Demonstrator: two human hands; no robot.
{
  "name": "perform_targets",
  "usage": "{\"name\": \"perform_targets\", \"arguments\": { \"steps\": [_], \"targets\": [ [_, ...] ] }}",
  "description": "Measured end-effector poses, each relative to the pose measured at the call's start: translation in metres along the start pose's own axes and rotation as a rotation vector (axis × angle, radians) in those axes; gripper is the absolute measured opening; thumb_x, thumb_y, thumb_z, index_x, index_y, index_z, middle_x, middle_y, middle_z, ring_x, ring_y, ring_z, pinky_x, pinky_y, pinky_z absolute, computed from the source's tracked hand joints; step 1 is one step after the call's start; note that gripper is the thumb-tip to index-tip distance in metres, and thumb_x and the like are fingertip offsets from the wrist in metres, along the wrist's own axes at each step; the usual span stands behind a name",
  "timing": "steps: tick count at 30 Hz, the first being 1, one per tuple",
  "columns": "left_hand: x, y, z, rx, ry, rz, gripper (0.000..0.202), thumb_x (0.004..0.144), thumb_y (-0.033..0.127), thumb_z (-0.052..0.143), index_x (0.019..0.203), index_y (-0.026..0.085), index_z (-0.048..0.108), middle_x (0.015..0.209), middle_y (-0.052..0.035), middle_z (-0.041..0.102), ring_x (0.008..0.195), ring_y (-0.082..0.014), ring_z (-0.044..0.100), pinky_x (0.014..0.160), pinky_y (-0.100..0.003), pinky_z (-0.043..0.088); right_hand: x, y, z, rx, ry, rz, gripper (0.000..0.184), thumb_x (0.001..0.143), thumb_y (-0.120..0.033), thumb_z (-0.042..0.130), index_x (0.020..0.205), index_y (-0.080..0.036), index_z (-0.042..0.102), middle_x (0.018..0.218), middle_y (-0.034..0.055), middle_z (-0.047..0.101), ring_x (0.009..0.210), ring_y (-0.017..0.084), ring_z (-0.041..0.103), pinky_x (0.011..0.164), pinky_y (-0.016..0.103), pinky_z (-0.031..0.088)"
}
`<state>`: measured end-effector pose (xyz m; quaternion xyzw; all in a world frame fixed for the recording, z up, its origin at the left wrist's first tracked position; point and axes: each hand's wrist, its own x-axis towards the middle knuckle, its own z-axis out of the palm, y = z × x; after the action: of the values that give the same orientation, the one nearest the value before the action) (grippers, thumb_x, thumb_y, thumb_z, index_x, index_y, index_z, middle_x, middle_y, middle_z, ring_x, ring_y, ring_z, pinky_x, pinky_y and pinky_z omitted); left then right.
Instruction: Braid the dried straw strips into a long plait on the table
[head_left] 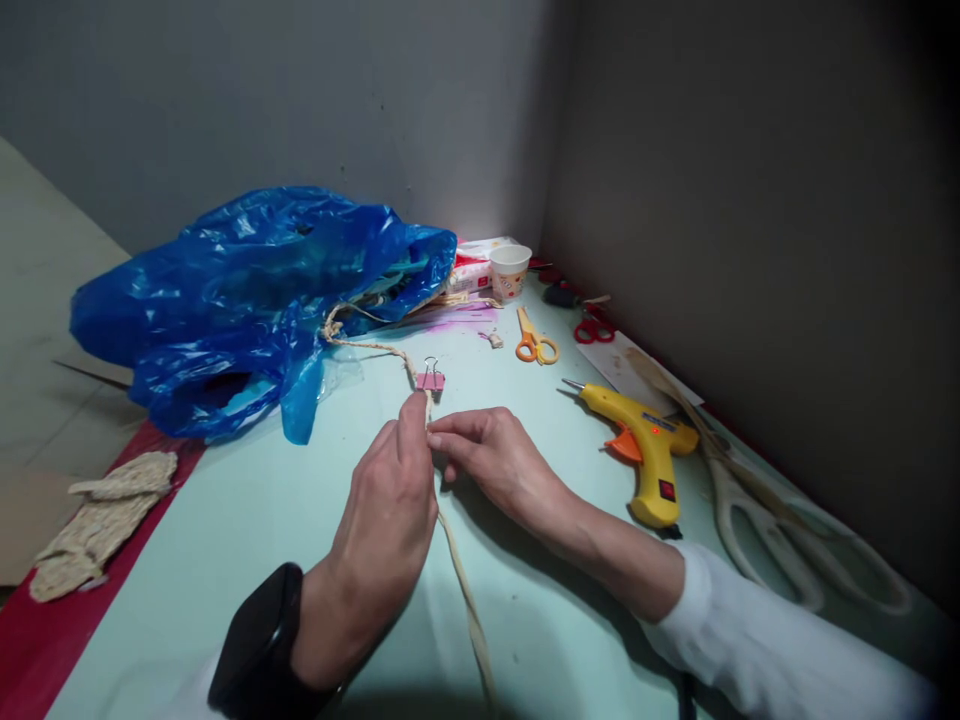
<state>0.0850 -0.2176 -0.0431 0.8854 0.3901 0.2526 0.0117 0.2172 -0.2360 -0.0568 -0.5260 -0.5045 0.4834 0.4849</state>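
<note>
Head view: the left hand (390,490) grips the cord (375,347) between thumb and fingers, and the right hand (506,462) pinches it with closed fingertips just beside the left thumb. The cord runs over the middle of the bench (240,500) from the blue bag (240,290) to the pink clip (430,382) just beyond the hands, a flat strand (468,600) trailing on the near side. Rightward lie the glue gun (641,415), orange scissors (532,334) and shears (722,485), with the cup (510,275) farther back.
</note>
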Motion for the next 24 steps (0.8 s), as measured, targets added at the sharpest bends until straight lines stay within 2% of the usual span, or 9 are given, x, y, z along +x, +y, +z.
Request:
{"name": "perform_targets", "arguments": {
  "steps": [3, 8, 13, 15, 17, 19, 21, 23, 24],
  "targets": [
    [-0.006, 0.002, 0.007, 0.075, 0.077, 0.117, 0.054, 0.085, 0.002, 0.039, 0.138, 0.005, 0.029, 0.089, -0.0115, 0.066, 0.081, -0.0214, 0.062, 0.073, -0.032, 0.051, -0.002, -0.005, 0.002, 0.179, 0.035, 0.131, 0.020, 0.079, -0.019, 0.056, 0.085, -0.010, 0.073, 0.056, -0.0011, 0.056, 0.047, 0.006, 0.042, 0.049, 0.020, 0.034],
    [-0.012, 0.007, 0.004, 0.106, 0.022, 0.116, 0.061, 0.082, -0.002, 0.034, 0.142, 0.008, 0.026, 0.095, -0.0137, 0.067, 0.084, -0.0237, 0.063, 0.075, -0.034, 0.050, -0.006, -0.016, 0.001, 0.325, 0.074, 0.235, 0.019, 0.078, -0.016, 0.057, 0.088, -0.009, 0.072, 0.050, -0.0045, 0.051, 0.038, 0.003, 0.029, 0.040, 0.020, 0.022],
    [0.000, 0.007, -0.011, -0.108, -0.082, -0.118, 0.038, 0.086, 0.009, 0.041, 0.123, 0.011, 0.048, 0.091, -0.0103, 0.068, 0.083, -0.0219, 0.064, 0.074, -0.032, 0.048, -0.001, -0.014, 0.001, 0.399, 0.095, 0.273, 0.019, 0.068, -0.019, 0.071, 0.082, -0.007, 0.071, 0.048, -0.0031, 0.055, 0.043, 0.005, 0.041, 0.043, 0.019, 0.025],
    [0.006, 0.002, -0.016, -0.186, -0.100, -0.211, 0.027, 0.087, 0.015, 0.045, 0.113, 0.016, 0.054, 0.092, -0.0081, 0.067, 0.083, -0.0217, 0.063, 0.074, -0.033, 0.047, 0.001, -0.012, 0.000, 0.395, 0.095, 0.272, 0.021, 0.063, -0.020, 0.075, 0.079, -0.007, 0.071, 0.047, -0.0042, 0.053, 0.043, 0.004, 0.039, 0.043, 0.019, 0.024],
    [0.012, -0.006, -0.018, -0.330, -0.104, -0.333, 0.021, 0.086, 0.022, 0.051, 0.106, 0.020, 0.055, 0.091, -0.0053, 0.065, 0.075, -0.0189, 0.061, 0.066, -0.031, 0.047, 0.002, -0.011, -0.003, 0.364, 0.090, 0.275, 0.024, 0.059, -0.021, 0.077, 0.078, -0.008, 0.071, 0.047, -0.0053, 0.052, 0.043, 0.004, 0.036, 0.043, 0.020, 0.022],
    [0.016, -0.015, -0.017, -0.593, -0.211, -0.507, 0.020, 0.085, 0.029, 0.054, 0.104, 0.021, 0.053, 0.076, -0.0013, 0.062, 0.055, -0.0138, 0.055, 0.051, -0.026, 0.042, 0.003, -0.010, -0.006, 0.325, 0.075, 0.272, 0.023, 0.060, -0.023, 0.077, 0.077, -0.009, 0.071, 0.047, -0.0058, 0.050, 0.044, 0.004, 0.035, 0.044, 0.020, 0.021],
    [0.020, -0.024, -0.014, -0.916, -0.453, -0.640, 0.020, 0.085, 0.034, 0.054, 0.099, 0.019, 0.053, 0.057, 0.0037, 0.054, 0.040, -0.0093, 0.042, 0.041, -0.021, 0.032, 0.003, -0.010, -0.010, 0.291, 0.034, 0.266, 0.021, 0.063, -0.025, 0.076, 0.076, -0.009, 0.071, 0.047, -0.0062, 0.049, 0.045, 0.004, 0.033, 0.044, 0.021, 0.020],
    [0.023, -0.029, -0.011, -1.150, -0.650, -0.678, 0.019, 0.084, 0.035, 0.056, 0.089, 0.017, 0.054, 0.048, 0.0073, 0.043, 0.037, -0.0061, 0.033, 0.039, -0.019, 0.023, 0.003, -0.010, -0.014, 0.264, -0.006, 0.264, 0.021, 0.064, -0.026, 0.074, 0.077, -0.009, 0.071, 0.048, -0.0067, 0.047, 0.046, 0.004, 0.032, 0.045, 0.022, 0.019],
    [0.024, -0.031, -0.009, -1.211, -0.690, -0.673, 0.018, 0.083, 0.034, 0.058, 0.085, 0.016, 0.054, 0.048, 0.0081, 0.041, 0.038, -0.0048, 0.030, 0.039, -0.018, 0.021, 0.003, -0.011, -0.016, 0.251, -0.024, 0.263, 0.021, 0.064, -0.026, 0.074, 0.077, -0.009, 0.070, 0.048, -0.0068, 0.046, 0.046, 0.004, 0.031, 0.045, 0.022, 0.019]
  ]
}}
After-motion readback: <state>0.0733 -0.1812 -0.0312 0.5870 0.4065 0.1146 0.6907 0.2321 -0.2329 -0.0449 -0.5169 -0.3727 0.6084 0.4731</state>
